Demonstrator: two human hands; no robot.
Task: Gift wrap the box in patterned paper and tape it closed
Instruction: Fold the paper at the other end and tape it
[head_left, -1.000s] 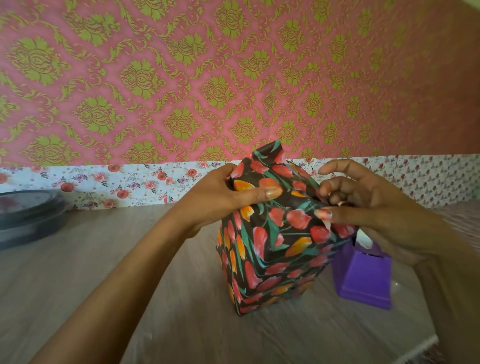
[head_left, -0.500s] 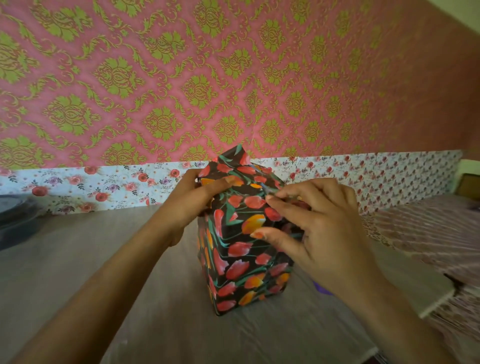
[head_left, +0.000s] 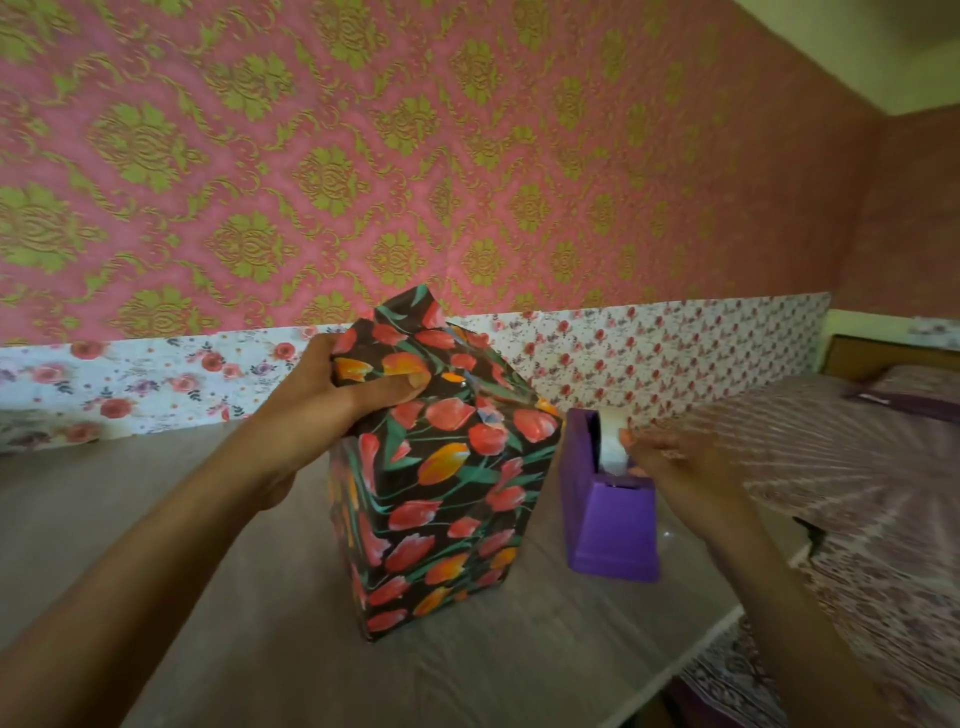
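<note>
The box (head_left: 441, 499), wrapped in black paper with red and orange tulips, stands upright on the grey table (head_left: 218, 597). A folded paper flap sticks up at its top rear. My left hand (head_left: 343, 389) grips the box's top left edge, thumb pressed across the folded paper. To the right stands a purple tape dispenser (head_left: 608, 525) with a white tape roll. My right hand (head_left: 675, 467) is at the dispenser, fingertips on the tape at its cutter end; it is motion-blurred, so the grip is unclear.
A pink and gold patterned wall with a floral border runs behind the table. A bed with a striped pink cover (head_left: 857, 467) lies at the right, past the table's right edge (head_left: 727, 618).
My right hand has left the top of the box and moved right to the tape dispenser. My left hand keeps holding the folded top. The view has shifted right.
</note>
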